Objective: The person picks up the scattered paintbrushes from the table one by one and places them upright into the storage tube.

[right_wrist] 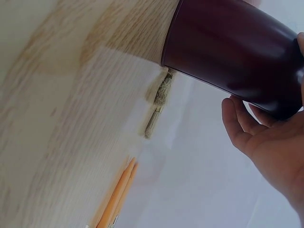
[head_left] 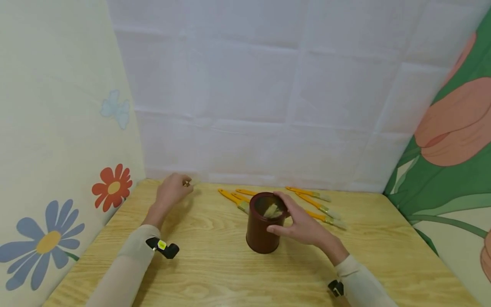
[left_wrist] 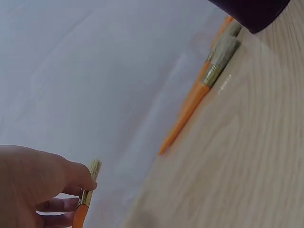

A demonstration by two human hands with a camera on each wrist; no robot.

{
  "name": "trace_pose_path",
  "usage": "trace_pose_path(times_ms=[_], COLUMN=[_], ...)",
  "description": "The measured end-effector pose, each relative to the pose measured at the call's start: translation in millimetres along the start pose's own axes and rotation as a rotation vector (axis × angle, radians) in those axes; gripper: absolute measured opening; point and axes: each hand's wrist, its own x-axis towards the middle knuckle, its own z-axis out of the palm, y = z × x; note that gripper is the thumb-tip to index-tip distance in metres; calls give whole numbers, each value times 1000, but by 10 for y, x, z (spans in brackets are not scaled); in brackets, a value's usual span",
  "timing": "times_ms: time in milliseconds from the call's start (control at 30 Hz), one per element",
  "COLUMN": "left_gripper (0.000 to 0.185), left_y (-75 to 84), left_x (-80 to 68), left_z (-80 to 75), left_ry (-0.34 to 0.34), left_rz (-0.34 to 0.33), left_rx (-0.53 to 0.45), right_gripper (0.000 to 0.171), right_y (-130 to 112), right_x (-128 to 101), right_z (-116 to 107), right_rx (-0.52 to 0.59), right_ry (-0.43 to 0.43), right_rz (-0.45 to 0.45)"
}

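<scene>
**Head view: one hand on the cup, the other pinching a brush**

Head view looks down on a light wooden table [head_left: 215,273] set into a corner of white sheeting, with flower-printed panels to either side. A dark maroon cylindrical cup [head_left: 264,230] stands upright near the middle of the table, and a pale bristle tip of a brush shows inside its mouth. The right hand [head_left: 301,224] is wrapped around the cup's far and right side, thumb toward the rim and fingers curled against the wall, so it is grasping the cup. The right wrist view shows the same: the fingers [right_wrist: 237,121] curve round the cup's dark side.

The left hand [head_left: 172,189] is at the table's far left, well apart from the cup. It pinches a small orange-handled paintbrush with a brass ferrule and pale bristles [left_wrist: 88,192] between thumb and fingers; the bristles stick up past the thumb in the left wrist view.

Behind the cup, near the back wall, several more orange-handled flat brushes [head_left: 318,209] lie on the table, some to the cup's left and others to its right. Two of them lie side by side just beside the cup's base.
</scene>
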Motion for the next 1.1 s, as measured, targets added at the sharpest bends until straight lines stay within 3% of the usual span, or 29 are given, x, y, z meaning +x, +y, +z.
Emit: trace_pose_path(times_ms=[267, 600, 900, 1100], left_gripper=[39, 44, 44, 45], left_y=[476, 1047, 1342, 1509], left_x=[-50, -202, -344, -425], left_z=[-313, -555, -694, -712], left_ry=[54, 85, 99, 102], left_rz=[57, 163, 199, 263], left_rx=[-78, -297, -477, -689], right_gripper=[93, 96, 94, 95], right_y=[13, -7, -13, -5], right_x=[-1, -35, -23, -34], right_z=[12, 2, 9, 16], right_rx=[-32, -38, -19, -48], right_ry=[2, 6, 2, 5], right_rz=[-6, 22, 22, 24])
